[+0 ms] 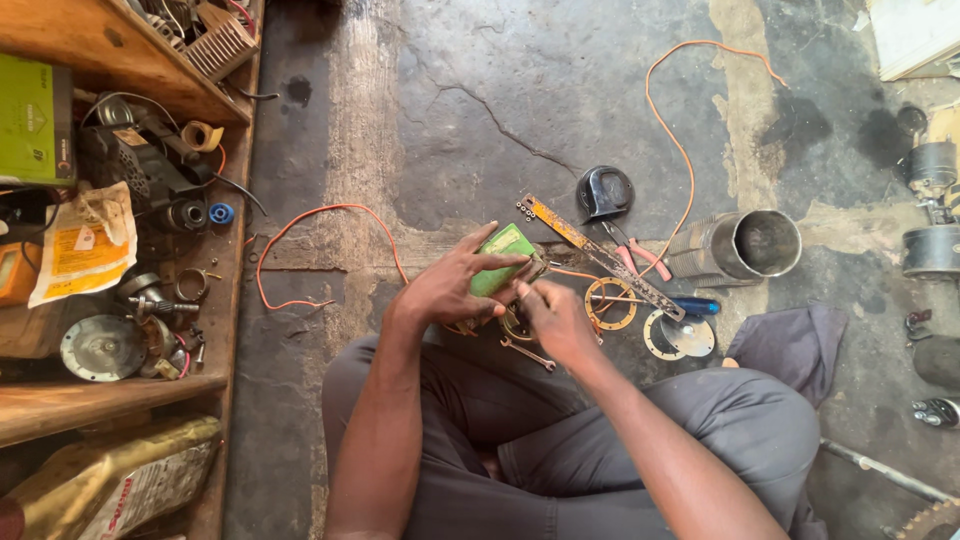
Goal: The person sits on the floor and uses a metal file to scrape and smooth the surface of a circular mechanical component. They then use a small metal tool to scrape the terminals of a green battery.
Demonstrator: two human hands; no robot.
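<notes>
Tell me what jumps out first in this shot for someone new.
Dead centre, the left hand holds a small green box while the right hand works at its lower edge. An orange wire loops across the cracked concrete floor behind them. Right of the hands lie a metal cylinder and a long rusty perforated strip.

Single head-worn view, looking steeply down at the seated person's lap and concrete floor [560, 110]. Close range. Wooden shelf [120, 395] at 9 o'clock; metal cylinder [745, 245] at 2 o'clock.
</notes>
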